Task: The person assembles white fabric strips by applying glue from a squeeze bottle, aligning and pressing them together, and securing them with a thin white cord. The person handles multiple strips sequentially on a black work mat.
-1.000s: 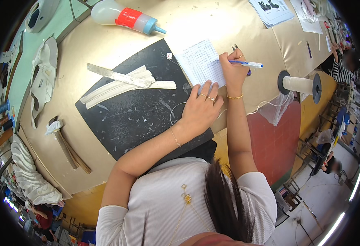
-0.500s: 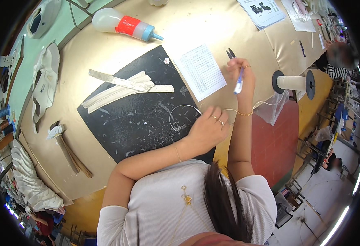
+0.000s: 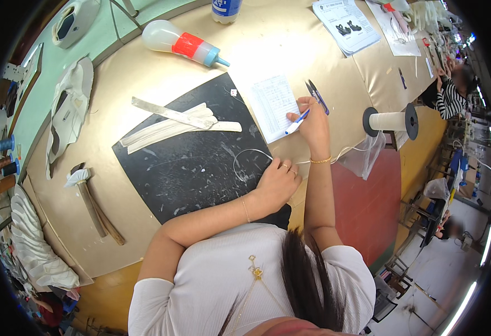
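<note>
My right hand (image 3: 315, 124) is closed on a blue and white pen (image 3: 298, 121), its lower end over the lower right part of the printed sheet (image 3: 272, 99). Just beyond those fingers lie blue-handled thread snips (image 3: 318, 96). My left hand (image 3: 277, 183) rests at the right edge of the black mat (image 3: 195, 171), fingers curled down on a thin white cord (image 3: 240, 155). One end of the cord loops over the mat; the other runs right, past my right wrist, toward a spool (image 3: 390, 121). What lies under the left palm is hidden.
Several off-white strips (image 3: 170, 130) lie on the mat. Behind it is a squeeze bottle (image 3: 185, 45) with a red band, and a blue-labelled bottle (image 3: 226, 10). A hammer (image 3: 89, 196) lies left; papers (image 3: 346, 25) lie far right. A person in stripes (image 3: 451, 96) sits beyond.
My right hand has come down and left with the pen, from beside the sheet to its lower right edge. The left hand stays on the cord. The view has shifted slightly.
</note>
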The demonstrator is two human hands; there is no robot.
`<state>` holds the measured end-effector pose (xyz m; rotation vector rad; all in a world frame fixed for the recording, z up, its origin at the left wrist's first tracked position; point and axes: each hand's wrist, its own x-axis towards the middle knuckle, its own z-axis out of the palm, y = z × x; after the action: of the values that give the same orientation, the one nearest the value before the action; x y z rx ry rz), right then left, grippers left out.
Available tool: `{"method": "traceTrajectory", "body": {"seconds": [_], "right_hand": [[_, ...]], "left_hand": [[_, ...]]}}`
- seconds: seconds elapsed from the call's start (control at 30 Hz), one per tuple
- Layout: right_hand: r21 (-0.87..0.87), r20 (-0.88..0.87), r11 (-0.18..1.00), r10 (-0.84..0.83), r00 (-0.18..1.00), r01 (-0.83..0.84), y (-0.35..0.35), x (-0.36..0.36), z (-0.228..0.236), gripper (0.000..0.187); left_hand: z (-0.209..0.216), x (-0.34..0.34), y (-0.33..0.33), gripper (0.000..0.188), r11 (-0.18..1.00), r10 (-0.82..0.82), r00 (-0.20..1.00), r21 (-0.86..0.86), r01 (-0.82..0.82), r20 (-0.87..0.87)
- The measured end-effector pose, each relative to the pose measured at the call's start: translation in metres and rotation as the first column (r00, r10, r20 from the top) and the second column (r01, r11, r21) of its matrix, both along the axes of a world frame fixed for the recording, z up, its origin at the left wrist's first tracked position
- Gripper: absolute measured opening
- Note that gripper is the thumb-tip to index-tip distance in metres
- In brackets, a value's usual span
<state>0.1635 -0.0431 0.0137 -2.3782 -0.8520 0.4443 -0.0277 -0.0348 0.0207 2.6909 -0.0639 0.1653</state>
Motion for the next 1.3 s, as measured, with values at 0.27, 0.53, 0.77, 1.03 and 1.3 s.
{"method": "traceTrajectory", "body": {"seconds": [0.27, 0.53, 0.77, 1.03, 1.3], "right_hand": [[-0.034, -0.140, 0.999, -0.021, 0.990, 0.017, 0.009, 0.003, 0.006, 0.038], [0.097, -0.110, 0.994, 0.064, 0.992, -0.053, -0.005, 0.023, -0.015, 0.016], [0.066, -0.313, 0.993, 0.117, 0.943, -0.101, -0.002, 0.017, 0.000, 0.024], [0.076, -0.249, 0.997, 0.027, 0.968, -0.008, -0.005, 0.004, 0.028, 0.034], [0.523, -0.438, 0.852, 0.266, 0.859, 0.002, -0.004, -0.002, 0.032, 0.066]], "left_hand": [[0.001, -0.001, -0.007, 0.026, 0.999, -0.028, 0.997, 0.022, 0.030, -0.067], [0.020, 0.002, -0.006, 0.009, 0.997, -0.027, 0.998, -0.077, 0.023, -0.052], [0.027, -0.002, -0.008, 0.008, 0.998, 0.020, 0.999, -0.057, -0.018, 0.034], [0.018, 0.001, -0.008, 0.012, 1.000, -0.024, 0.998, -0.011, 0.023, -0.066], [0.053, -0.013, 0.007, 0.018, 0.999, -0.001, 1.000, 0.038, 0.000, 0.030]]}}
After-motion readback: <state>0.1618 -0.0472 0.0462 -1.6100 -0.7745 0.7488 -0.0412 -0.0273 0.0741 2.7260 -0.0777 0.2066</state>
